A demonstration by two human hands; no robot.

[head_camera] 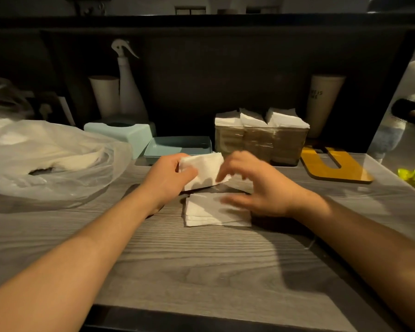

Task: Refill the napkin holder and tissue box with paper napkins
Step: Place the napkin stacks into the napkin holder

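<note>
Softly crumpled white napkin [201,170], grey woodgrain table [201,259]

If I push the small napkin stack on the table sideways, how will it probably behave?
The napkin stack looks thin and soft, so it is probably light and floppy. Its layers already sit offset, so a sideways push would likely fan them apart over the table.

The right hand [256,185] is smeared by motion, so its fingers [228,171] cannot be made out singly. It covers the right part of the napkin stack [209,212] on the desk [201,267]. The left hand [168,176] hides the near corner of the held napkin [201,170]. Print on the tall cup [324,101] is too small to read. The plastic bag [46,154] runs off the left edge.
</note>
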